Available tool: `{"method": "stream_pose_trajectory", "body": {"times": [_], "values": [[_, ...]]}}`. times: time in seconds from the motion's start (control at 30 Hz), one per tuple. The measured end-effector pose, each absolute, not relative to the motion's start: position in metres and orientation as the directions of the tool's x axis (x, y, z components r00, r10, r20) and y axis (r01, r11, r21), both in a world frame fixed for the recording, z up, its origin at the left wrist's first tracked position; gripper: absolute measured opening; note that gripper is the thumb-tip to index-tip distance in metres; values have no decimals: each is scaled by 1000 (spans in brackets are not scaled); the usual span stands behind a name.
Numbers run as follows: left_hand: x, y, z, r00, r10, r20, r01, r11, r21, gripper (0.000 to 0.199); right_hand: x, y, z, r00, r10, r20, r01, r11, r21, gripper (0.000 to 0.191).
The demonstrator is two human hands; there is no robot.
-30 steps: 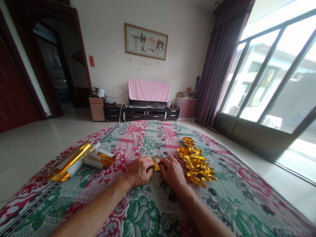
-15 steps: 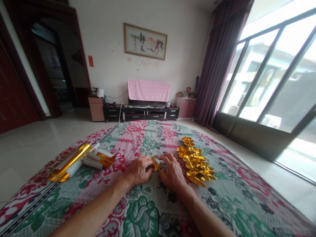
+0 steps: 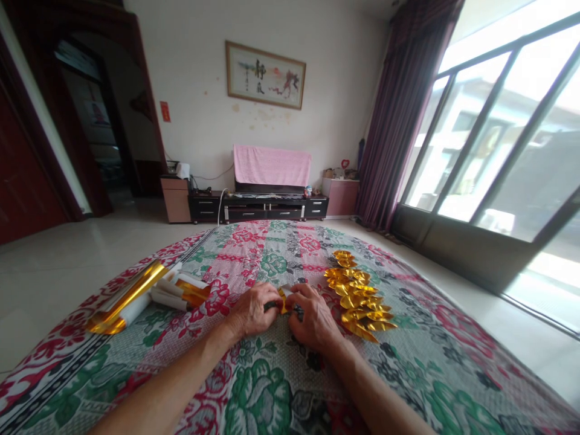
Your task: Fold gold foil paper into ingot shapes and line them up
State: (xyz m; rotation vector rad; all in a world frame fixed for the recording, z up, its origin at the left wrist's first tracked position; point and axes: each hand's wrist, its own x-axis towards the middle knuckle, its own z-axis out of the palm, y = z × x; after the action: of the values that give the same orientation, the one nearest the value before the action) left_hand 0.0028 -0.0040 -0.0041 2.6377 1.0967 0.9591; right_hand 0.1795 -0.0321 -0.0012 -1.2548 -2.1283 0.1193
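Both hands meet over the middle of the flowered cloth, with a small piece of gold foil paper (image 3: 284, 295) between them. My left hand (image 3: 255, 309) pinches its left side, fingers bent and closed. From the other side my right hand (image 3: 312, 311) grips the paper with thumb and curled fingers. The paper shows gold and a pale underside; most of it is hidden by the fingers. Right of my right hand lie several folded gold paper pieces (image 3: 357, 293) with pointed ends, packed in a slanting row.
On the left lie a curled gold foil sheet (image 3: 136, 296) and a stack of pale and gold paper (image 3: 181, 289). The flowered tablecloth (image 3: 263, 393) covers the round-edged table. Beyond it stand a low black cabinet (image 3: 254, 211) and a pink cloth (image 3: 272, 164) over a screen.
The fingers of my right hand have shifted slightly left, nearer my left hand, and cover more of the gold paper. The papers on both sides have not moved.
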Motion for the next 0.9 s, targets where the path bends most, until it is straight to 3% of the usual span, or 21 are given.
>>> {"method": "stream_pose_trajectory", "body": {"times": [0.2, 0.33, 0.47, 0.6, 0.9], "values": [[1, -1, -7, 534, 660, 528, 573, -742, 348, 25, 181, -28, -5, -344, 797, 497, 720, 564, -405, 37], [2, -2, -6, 532, 673, 513, 576, -732, 362, 23, 182, -23, -10, -273, 766, 582, 676, 583, -450, 43], [2, -2, -6, 526, 684, 505, 586, -722, 368, 22, 182, -20, -12, -217, 786, 579, 702, 538, -467, 31], [2, -3, -5, 534, 682, 500, 586, -725, 362, 23, 183, -21, -10, -271, 784, 559, 699, 559, -446, 24], [2, -4, -6, 547, 669, 503, 598, -733, 324, 28, 181, -26, -7, -386, 727, 568, 572, 672, -471, 32]]}}
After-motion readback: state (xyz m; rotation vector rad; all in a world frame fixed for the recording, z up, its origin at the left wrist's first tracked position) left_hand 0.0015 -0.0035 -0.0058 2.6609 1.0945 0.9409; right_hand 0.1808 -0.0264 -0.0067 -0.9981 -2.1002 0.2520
